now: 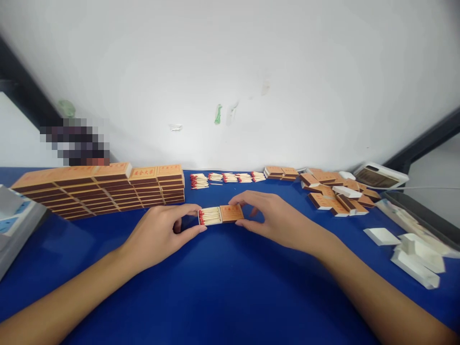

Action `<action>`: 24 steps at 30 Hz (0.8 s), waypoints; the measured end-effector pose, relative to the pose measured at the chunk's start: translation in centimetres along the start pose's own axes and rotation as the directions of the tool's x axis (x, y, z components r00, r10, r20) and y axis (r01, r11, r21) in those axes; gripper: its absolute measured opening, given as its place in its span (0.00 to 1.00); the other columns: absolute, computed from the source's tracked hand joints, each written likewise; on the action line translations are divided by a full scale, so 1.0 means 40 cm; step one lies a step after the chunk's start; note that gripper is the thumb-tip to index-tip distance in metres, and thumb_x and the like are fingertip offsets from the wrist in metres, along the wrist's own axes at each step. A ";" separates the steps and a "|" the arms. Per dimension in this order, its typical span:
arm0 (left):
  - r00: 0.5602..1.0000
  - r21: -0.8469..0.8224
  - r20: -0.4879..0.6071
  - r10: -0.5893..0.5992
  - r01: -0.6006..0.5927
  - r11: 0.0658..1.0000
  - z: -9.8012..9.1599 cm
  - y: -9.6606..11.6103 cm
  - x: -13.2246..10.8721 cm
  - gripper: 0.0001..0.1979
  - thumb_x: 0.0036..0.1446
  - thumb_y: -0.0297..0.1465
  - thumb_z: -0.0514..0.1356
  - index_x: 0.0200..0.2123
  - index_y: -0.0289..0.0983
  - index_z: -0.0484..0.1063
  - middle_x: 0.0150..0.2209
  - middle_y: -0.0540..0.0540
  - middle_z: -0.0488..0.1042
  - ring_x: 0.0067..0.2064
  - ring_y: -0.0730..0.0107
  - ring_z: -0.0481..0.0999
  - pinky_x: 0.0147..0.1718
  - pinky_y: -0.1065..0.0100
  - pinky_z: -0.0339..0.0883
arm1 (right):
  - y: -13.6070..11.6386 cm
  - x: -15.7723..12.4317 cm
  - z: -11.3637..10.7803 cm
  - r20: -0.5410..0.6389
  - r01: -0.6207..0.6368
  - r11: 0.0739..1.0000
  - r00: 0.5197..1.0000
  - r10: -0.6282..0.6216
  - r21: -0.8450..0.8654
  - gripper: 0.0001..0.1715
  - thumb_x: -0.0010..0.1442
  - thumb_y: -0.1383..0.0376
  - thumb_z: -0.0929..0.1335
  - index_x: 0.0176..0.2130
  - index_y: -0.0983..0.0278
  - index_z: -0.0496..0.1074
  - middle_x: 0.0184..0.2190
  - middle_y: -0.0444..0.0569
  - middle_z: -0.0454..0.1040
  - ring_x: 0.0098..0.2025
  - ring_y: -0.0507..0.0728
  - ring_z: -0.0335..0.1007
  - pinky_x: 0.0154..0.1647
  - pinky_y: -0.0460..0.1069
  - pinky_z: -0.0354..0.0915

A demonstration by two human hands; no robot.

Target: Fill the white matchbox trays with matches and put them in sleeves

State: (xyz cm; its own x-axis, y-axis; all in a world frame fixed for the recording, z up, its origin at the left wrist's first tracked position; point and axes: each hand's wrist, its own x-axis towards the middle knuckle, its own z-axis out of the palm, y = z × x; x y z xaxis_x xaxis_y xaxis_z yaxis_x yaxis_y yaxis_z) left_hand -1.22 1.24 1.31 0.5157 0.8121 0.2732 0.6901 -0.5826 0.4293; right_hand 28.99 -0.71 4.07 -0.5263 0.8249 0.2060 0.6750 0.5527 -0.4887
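Note:
Between my hands, on the blue table point(223, 287), lies a matchbox whose white tray point(210, 222) sticks out to the left, filled with red-headed matches. My left hand point(167, 231) pinches the tray's left end between thumb and fingers. The orange-brown matchbox sleeve point(232, 213) is gripped at its right end by my right hand point(268, 218), thumb in front and fingers behind. Tray and sleeve meet end to end, and I cannot tell how far the tray reaches inside.
Stacked matchboxes point(118, 189) form a wall at the left. Small piles of matches point(230, 178) and a short row of matchboxes point(280, 172) line the back. Loose matchboxes point(327, 191), white empty trays point(417, 263) and a phone point(381, 176) are at the right.

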 end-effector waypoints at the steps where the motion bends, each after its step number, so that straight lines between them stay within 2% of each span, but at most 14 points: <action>1: 1.000 0.004 0.000 0.002 -0.002 1.000 0.000 -0.001 0.000 0.19 0.67 0.47 0.65 0.56 0.47 0.80 0.22 0.58 0.70 0.24 0.74 0.71 0.29 0.70 0.63 | 0.002 -0.001 -0.001 -0.002 -0.003 1.000 1.000 0.003 0.002 0.18 0.68 0.66 0.72 0.57 0.56 0.74 0.53 0.48 0.81 0.49 0.58 0.79 0.50 0.54 0.73; 13: 1.000 -0.038 -0.005 0.018 -0.018 0.999 -0.010 0.002 0.004 0.18 0.66 0.47 0.66 0.53 0.45 0.81 0.23 0.57 0.72 0.23 0.75 0.70 0.28 0.71 0.64 | -0.003 -0.002 -0.001 -0.012 0.069 0.997 0.998 -0.069 -0.037 0.16 0.69 0.66 0.72 0.55 0.57 0.74 0.51 0.50 0.81 0.48 0.60 0.79 0.49 0.56 0.74; 24: 0.999 -0.100 -0.011 0.035 -0.036 0.994 -0.017 0.007 0.003 0.17 0.66 0.46 0.67 0.53 0.45 0.81 0.27 0.56 0.77 0.25 0.76 0.73 0.30 0.73 0.70 | -0.008 -0.007 -0.001 -0.039 0.085 0.996 0.996 -0.086 -0.016 0.14 0.70 0.66 0.71 0.55 0.56 0.75 0.55 0.51 0.80 0.53 0.61 0.79 0.56 0.58 0.74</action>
State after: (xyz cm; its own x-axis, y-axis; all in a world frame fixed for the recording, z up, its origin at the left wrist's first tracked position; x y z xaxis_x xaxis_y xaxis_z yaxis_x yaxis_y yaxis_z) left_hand -1.30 1.19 2.06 0.5340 0.7914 0.2977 0.6165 -0.6054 0.5034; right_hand 28.96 -1.10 4.20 -0.5619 0.7785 0.2797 0.6362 0.6228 -0.4554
